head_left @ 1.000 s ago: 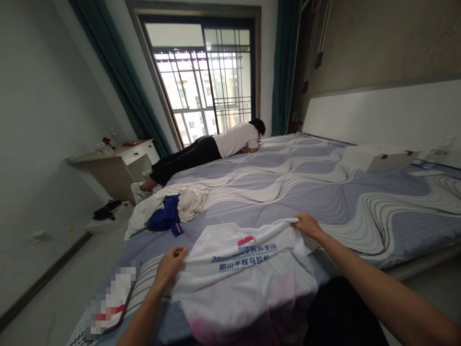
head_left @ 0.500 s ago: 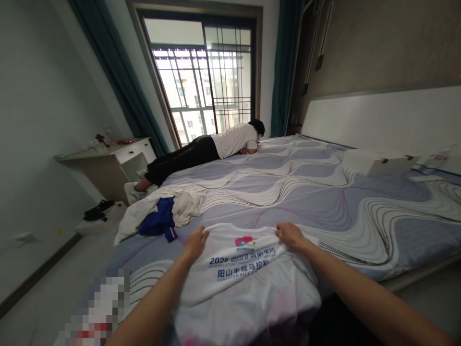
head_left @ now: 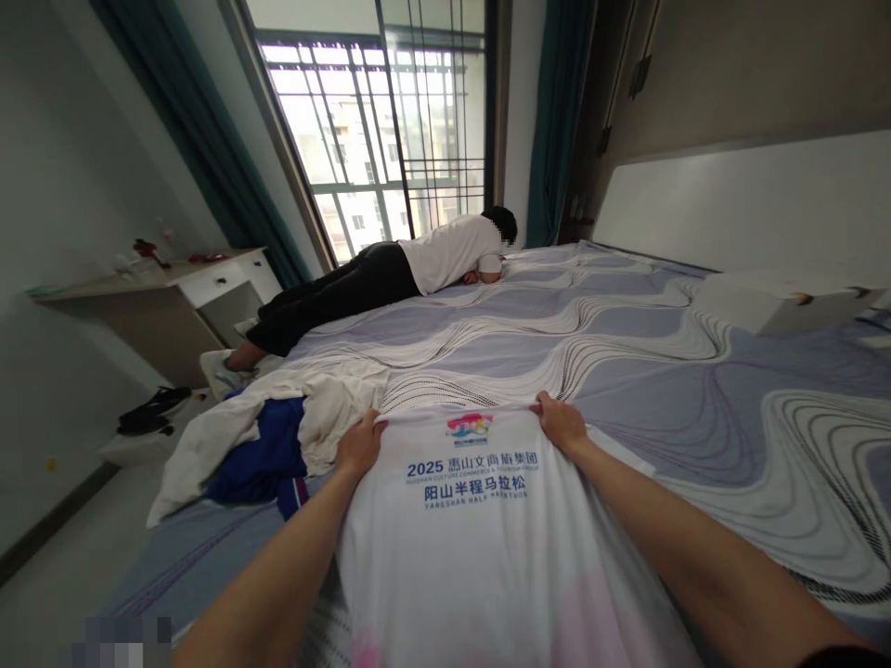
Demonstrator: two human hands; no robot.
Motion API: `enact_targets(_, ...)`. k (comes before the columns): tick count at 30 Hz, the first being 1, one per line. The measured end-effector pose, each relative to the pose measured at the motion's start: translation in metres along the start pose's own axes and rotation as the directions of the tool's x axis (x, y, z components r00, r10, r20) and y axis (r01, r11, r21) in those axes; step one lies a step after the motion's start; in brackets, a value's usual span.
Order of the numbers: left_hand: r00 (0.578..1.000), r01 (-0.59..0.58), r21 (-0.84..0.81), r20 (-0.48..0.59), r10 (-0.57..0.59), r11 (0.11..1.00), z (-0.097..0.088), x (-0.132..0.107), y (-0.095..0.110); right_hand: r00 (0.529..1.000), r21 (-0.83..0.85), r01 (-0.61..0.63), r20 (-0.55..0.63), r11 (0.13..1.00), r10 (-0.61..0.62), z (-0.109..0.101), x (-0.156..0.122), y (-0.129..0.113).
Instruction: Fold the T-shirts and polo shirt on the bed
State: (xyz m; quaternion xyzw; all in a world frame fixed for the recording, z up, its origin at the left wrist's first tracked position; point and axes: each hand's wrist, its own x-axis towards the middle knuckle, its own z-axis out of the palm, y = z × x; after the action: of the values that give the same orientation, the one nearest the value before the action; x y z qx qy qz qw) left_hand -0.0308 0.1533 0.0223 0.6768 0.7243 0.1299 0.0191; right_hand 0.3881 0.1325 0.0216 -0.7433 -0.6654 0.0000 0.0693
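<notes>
A white T-shirt (head_left: 459,566) with pink patches, a coloured logo and blue printed lettering is stretched out in front of me over the near side of the bed. My left hand (head_left: 360,443) pinches its far left corner, fingers closed on the cloth. At the far right corner my right hand (head_left: 561,423) grips the fabric in the same way. The shirt's lower end runs out of the bottom of the view. Left of my left hand lies a heap of clothes, a cream garment (head_left: 334,408) with a blue garment (head_left: 257,455).
The bed (head_left: 626,371) has a grey sheet with wavy lines. A person (head_left: 445,255) lies face down across its far side. A white box (head_left: 766,301) rests near the headboard (head_left: 752,195). A desk (head_left: 139,288) stands left, with dark shoes (head_left: 153,408) on a box nearby.
The shirt has gone from bunched and creased to pulled taut, its print now flat and readable. Both hands still hold it, slightly farther apart. The camera view has shifted downward and closer.
</notes>
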Motion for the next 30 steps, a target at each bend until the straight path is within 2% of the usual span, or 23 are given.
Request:
enact_targets(5,1.0,-0.027,0.02,0.003,0.027,0.999,0.012,0.061,-0.007,1.0,0.001,0.018,-0.017,1.0,-0.018,0.013,0.077,-0.009)
enact_targets(8,1.0,-0.024,0.021,-0.008,0.024,0.999,0.021,0.086,-0.015,0.997,0.004,0.071,-0.033,0.997,-0.071,0.025,0.12,-0.013)
enact_targets(12,0.998,-0.033,-0.064,-0.06,0.029,0.997,0.027,0.099,-0.024,0.993,-0.007,0.114,-0.03,0.993,-0.114,0.031,0.162,-0.019)
enact_targets(15,0.995,-0.047,-0.153,-0.089,0.034,0.987,0.026,0.099,-0.024,0.98,-0.049,0.189,-0.05,0.981,-0.192,0.024,0.171,-0.031)
enact_targets(17,0.996,-0.044,-0.179,-0.083,0.03,0.983,0.025,0.098,-0.023,0.968,-0.081,0.222,-0.098,0.972,-0.229,0.017,0.156,-0.043)
enact_targets(19,0.997,-0.026,-0.184,-0.071,0.013,0.983,0.024,0.098,-0.023,0.96,-0.088,0.237,-0.134,0.968,-0.247,0.016,0.12,-0.053)
enact_targets(20,0.998,-0.018,-0.184,-0.065,0.006,0.983,0.023,0.098,-0.023,0.953,-0.076,0.263,-0.134,0.962,-0.271,0.017,0.095,-0.056)
enact_targets(23,0.999,-0.016,-0.177,-0.049,0.008,0.984,0.021,0.101,-0.025,0.949,0.039,0.315,-0.003,0.948,-0.315,0.027,0.009,-0.049)
enact_targets(25,1.0,-0.011,-0.168,-0.028,0.006,0.986,0.018,0.102,-0.024,0.962,0.065,0.268,0.034,0.961,-0.27,0.03,-0.038,-0.04)
enact_targets(27,0.999,0.034,-0.133,0.021,-0.031,0.991,0.013,0.1,-0.015,0.976,0.077,0.198,0.073,0.977,-0.204,0.027,-0.062,-0.034)
enact_targets(30,0.993,0.101,-0.036,0.061,-0.099,0.994,0.004,0.078,0.014,0.983,0.096,0.154,0.086,0.984,-0.162,0.018,-0.064,-0.035)
